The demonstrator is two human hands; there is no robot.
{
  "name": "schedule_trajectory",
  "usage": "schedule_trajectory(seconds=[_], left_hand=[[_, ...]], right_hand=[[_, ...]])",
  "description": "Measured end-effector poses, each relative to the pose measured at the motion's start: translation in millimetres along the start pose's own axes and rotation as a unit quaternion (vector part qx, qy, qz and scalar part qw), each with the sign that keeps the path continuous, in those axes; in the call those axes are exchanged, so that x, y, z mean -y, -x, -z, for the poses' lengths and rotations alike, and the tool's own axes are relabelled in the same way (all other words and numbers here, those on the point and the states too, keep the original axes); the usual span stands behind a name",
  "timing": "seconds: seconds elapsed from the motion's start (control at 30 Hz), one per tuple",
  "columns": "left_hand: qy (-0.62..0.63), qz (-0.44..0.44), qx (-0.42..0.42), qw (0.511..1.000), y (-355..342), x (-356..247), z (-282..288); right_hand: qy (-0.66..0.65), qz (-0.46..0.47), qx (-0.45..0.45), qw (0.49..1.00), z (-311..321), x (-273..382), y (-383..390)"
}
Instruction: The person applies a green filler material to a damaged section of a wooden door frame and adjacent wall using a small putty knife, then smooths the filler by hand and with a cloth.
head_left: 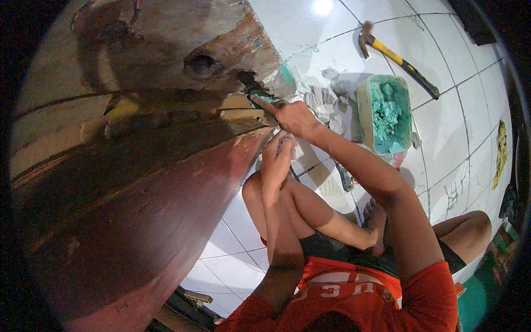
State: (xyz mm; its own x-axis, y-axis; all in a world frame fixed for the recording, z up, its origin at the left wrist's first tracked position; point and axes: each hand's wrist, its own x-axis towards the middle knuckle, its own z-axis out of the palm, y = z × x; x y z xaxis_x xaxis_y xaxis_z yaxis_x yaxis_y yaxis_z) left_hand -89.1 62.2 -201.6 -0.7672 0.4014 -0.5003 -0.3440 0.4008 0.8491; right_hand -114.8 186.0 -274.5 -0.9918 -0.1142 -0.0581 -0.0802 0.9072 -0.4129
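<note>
My right hand [298, 118] is closed at the broken lower corner of the wall [232, 50]. From it a slim brown thing [263, 104] points into the gap beside the wooden door frame [235, 102]; whether this is a tool or a stretched finger is unclear. Some green filler [286, 74] sticks to the wall's edge. My left hand [278, 157] is just below the right, its fingers curled near the edge of the dark red door [182, 199]. Something pale shows at its fingertips, too small to name.
Right of my hands, a clear plastic tub [410, 130] holds crumbly green filler. Grey rubble [323, 99] lies between tub and wall. A claw hammer [399, 60] with a yellow and black handle rests on the white tiles [442, 133]. My bent legs [326, 218] are below.
</note>
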Motion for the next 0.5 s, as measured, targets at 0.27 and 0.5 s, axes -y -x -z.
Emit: schedule_trajectory(seconds=[0.27,0.5], left_hand=[[-0.025,0.016,0.012,0.999,-1.2,0.0,-0.3],[0.009,0.025,0.031,0.999,-2.1,1.0,1.2]], right_hand=[[-0.03,-0.027,0.025,0.999,-8.7,-3.0,-10.4],[-0.029,0.005,0.008,1.0,-2.1,0.4,-9.9]])
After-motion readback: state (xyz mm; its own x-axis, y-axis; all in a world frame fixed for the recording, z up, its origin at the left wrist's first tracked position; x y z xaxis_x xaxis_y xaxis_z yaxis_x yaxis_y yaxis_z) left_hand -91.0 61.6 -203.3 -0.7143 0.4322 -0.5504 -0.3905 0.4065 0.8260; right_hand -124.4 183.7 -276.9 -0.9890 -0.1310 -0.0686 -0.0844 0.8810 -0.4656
